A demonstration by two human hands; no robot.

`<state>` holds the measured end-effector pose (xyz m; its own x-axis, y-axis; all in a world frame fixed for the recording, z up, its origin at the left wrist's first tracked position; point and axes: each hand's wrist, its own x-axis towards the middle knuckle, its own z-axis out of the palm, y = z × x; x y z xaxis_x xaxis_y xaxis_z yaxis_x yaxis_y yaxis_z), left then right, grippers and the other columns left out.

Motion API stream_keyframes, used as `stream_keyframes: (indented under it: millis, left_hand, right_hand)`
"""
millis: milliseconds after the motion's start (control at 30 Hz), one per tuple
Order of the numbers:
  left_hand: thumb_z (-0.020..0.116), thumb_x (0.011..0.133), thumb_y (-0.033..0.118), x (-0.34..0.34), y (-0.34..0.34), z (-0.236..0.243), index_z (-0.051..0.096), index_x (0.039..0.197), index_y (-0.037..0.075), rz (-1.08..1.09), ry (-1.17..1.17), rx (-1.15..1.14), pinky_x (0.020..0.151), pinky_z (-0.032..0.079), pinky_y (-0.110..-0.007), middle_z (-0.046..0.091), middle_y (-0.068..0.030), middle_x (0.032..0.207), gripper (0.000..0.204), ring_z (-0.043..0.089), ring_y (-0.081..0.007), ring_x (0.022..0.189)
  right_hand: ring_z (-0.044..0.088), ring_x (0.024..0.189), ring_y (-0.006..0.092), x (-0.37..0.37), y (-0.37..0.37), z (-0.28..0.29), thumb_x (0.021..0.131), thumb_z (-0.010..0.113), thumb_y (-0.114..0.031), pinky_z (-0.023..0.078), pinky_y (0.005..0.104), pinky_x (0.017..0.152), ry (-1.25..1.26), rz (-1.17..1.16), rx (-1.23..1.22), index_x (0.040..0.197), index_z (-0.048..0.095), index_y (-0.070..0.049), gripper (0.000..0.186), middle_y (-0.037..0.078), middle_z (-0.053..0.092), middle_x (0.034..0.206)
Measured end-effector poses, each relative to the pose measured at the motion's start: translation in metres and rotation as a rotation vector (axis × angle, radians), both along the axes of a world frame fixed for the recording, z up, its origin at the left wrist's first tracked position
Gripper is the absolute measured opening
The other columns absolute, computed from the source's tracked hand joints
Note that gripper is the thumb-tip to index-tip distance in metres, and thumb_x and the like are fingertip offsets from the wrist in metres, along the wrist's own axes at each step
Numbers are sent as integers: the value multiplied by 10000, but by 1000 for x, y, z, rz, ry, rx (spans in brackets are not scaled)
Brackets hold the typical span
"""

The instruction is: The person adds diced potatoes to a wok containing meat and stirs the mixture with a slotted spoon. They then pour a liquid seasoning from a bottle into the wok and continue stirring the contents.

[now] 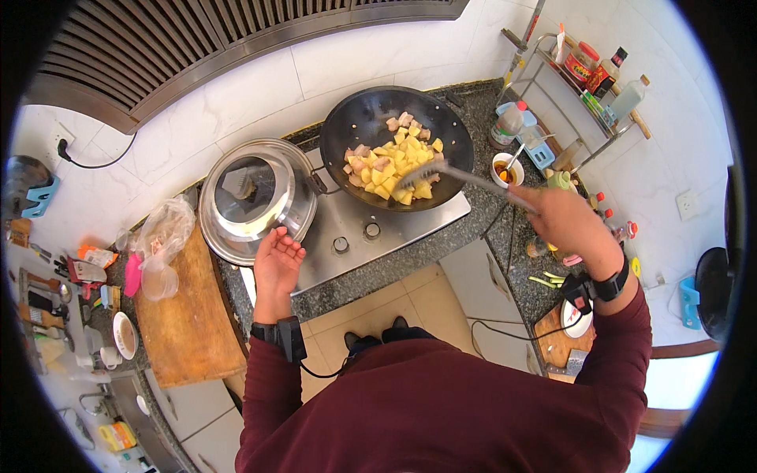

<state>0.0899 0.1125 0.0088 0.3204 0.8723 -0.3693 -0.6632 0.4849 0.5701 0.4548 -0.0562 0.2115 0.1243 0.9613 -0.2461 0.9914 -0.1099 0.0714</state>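
Between the lidded pan (256, 197) and the wok (355, 126) the rims nearly met, and a dark handle (318, 183) blocked the slit. Along the stove's front strip (414, 232) a hand could pass sideways (two knobs (372, 230) stuck up there). The spatula (473, 178), slanting over the wok's right rim, barred entry on that side; above its left part the way lay open. Beyond the right rim, a white bowl (497, 176) with a spoon (515, 155) stood in the way.
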Motion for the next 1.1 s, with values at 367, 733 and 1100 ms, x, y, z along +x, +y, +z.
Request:
stream_keyframes:
  millis: [367,733,1100]
  left_hand:
    - [490,837,217,-16,10,-2,545,846,89,24,26,-25,647,430,-300,516,1,673,140,508,-151,668]
    - [482,847,223,-21,4,0,549,845,70,74,53,-43,640,421,-300,516,-14,678,166,510,-158,657]
    - [503,835,237,-10,15,-5,545,847,93,0,7,-18,655,424,-294,507,2,685,151,502,-151,676]
  right_hand:
    - [585,739,349,21,61,-120,748,489,-56,471,414,650,192,-142,279,1219,433,-75,475,211,580,756]
    - [581,760,374,53,152,-162,728,501,-84,463,394,670,996,-687,134,1138,475,0,420,250,589,811]
    - [573,739,359,8,18,-25,715,527,-70,458,396,666,143,-96,144,1188,487,-145,480,199,592,806]
